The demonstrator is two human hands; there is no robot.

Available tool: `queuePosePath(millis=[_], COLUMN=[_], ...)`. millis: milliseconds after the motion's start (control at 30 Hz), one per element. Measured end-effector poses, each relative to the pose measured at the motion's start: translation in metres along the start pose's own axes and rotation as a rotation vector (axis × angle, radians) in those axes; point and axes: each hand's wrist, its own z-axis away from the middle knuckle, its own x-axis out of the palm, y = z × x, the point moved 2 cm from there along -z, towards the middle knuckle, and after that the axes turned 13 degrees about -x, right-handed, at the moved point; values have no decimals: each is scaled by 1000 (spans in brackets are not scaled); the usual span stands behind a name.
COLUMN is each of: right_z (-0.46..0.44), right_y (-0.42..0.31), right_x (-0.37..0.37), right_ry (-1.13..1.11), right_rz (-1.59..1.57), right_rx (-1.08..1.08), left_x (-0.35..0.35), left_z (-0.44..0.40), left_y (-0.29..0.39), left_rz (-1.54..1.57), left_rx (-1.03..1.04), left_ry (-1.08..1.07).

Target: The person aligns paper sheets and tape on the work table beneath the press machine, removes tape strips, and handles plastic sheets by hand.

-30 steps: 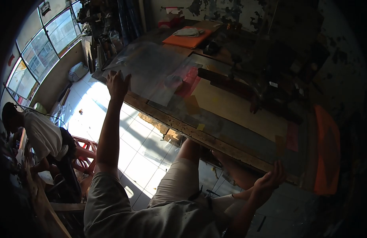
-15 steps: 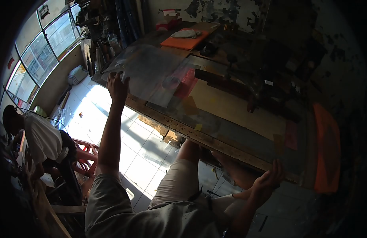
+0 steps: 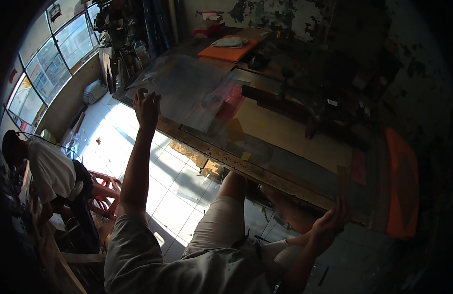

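My left hand (image 3: 147,107) is at the near edge of a clear plastic sheet (image 3: 187,85), its fingers bent with gaps between them; no grip on the sheet can be made out. The sheet lies over the left part of a worktable, whose worn wooden front edge (image 3: 226,158) runs down to the right. By the right end of that edge is my right hand (image 3: 332,219), palm partly up, fingers stretched out, with nothing visible in it. Between the hands, a pale yellowish panel (image 3: 290,134) lies on the table beside pink film (image 3: 231,103).
A dark bar (image 3: 275,103) lies across the panel. Orange sheets stand at the right end (image 3: 401,186) and lie at the back with a cloth (image 3: 231,42). Another person (image 3: 55,169) bends over at the left near a red stool (image 3: 105,191).
The fingers of my left hand have bent more and shifted slightly. My right hand has stayed by the table edge. The view has moved a little.
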Motion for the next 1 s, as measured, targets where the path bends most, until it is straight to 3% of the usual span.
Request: queuePosePath(millis=[200, 333, 1000], right_z=[-1, -4, 2], right_y=[-1, -4, 1], right_x=[-2, -4, 2], right_ry=[-14, -9, -7], right_rz=[7, 1, 10], right_rx=[16, 15, 12], left_x=[-12, -16, -15], left_z=[-2, -2, 24], left_y=[2, -26, -11], left_rz=[187, 287, 58], left_rx=[-173, -295, -66], left_ry=[58, -148, -6])
